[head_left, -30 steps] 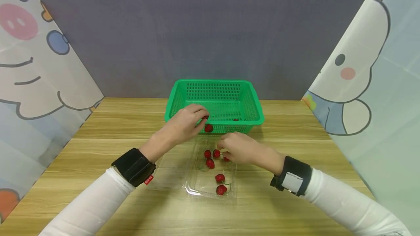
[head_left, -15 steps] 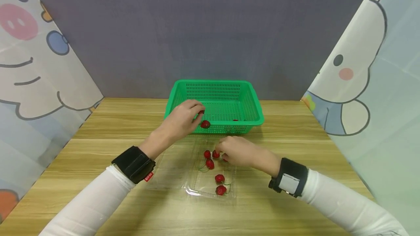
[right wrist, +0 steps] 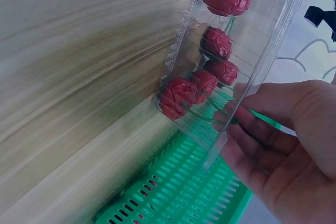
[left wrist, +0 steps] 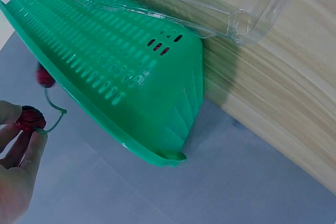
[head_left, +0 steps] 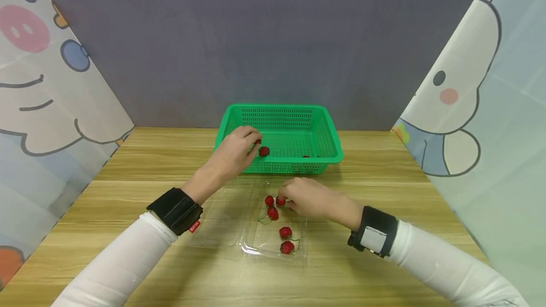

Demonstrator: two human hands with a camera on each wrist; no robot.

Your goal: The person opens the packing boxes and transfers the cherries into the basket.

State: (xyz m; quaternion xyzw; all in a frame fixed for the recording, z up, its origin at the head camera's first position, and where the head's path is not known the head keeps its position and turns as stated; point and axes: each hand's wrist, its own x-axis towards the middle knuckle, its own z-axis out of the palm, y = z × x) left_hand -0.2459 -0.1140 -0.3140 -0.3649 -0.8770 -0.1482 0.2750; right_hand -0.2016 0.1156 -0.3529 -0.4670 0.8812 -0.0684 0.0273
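Observation:
My left hand (head_left: 234, 150) pinches a dark red cherry (left wrist: 30, 119) between thumb and fingers. A second cherry (head_left: 264, 151) hangs beside it on a green stem (left wrist: 62, 113), over the front part of the green basket (head_left: 279, 160). My right hand (head_left: 313, 196) reaches over a clear plastic box (head_left: 256, 245), fingers bent. Near its fingertips lies a cherry (head_left: 280, 201), partly covered. In the right wrist view a green stem (right wrist: 202, 115) runs to those fingers, which seem to pinch it behind the clear wall. Several other cherries (head_left: 285, 232) lie in the box.
The box's clear lid (head_left: 219, 219) lies spread to its left on the wooden table (head_left: 128, 179). One cherry (head_left: 306, 157) shows at the front inside the basket. A grey wall (head_left: 273, 37) stands behind, with printed cartoon panels (head_left: 452, 108) at both sides.
My left hand has moved a little away and left, bringing the hanging cherry from before the basket's front to above its inside. My right hand has shifted slightly left; the cherry beneath it is hidden now.

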